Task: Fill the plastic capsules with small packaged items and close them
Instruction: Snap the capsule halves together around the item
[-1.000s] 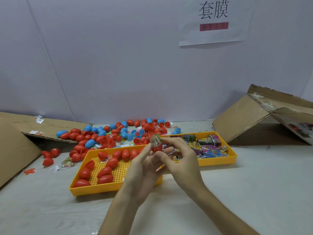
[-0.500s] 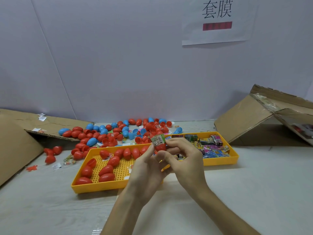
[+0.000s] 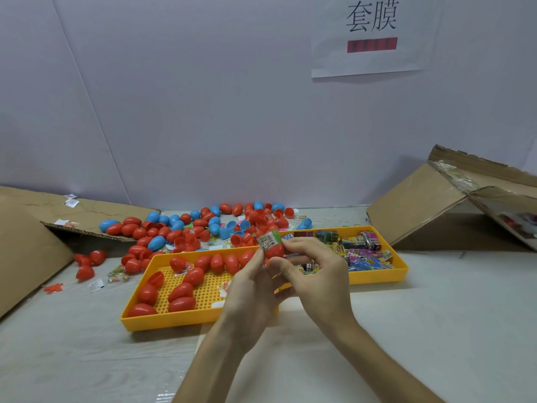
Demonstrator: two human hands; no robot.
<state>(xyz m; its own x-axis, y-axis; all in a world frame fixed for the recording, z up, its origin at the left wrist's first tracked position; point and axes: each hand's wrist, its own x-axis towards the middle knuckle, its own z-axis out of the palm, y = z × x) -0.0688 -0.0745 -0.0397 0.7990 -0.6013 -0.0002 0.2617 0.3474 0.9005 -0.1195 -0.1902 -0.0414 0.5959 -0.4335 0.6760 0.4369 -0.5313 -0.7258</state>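
My left hand (image 3: 252,289) pinches a red capsule half (image 3: 275,251) between thumb and fingers, above the yellow tray. A small green packaged item (image 3: 268,239) sticks out of the top of that half. My right hand (image 3: 318,274) is next to it, with fingers curled around the capsule and the packet. Several closed red capsules (image 3: 181,290) lie in the left part of the yellow tray (image 3: 200,317). Loose small packets (image 3: 363,251) fill the tray's right part.
A heap of red and blue capsules and halves (image 3: 203,225) lies behind the tray. Flattened cardboard (image 3: 26,237) lies at the left, and an open cardboard box (image 3: 453,207) at the right. A few red capsules (image 3: 87,263) and scraps lie on the white table.
Both hands stay together on the capsule and packet. The right fingers have shifted slightly around the packet, which sits a little deeper in the red half.
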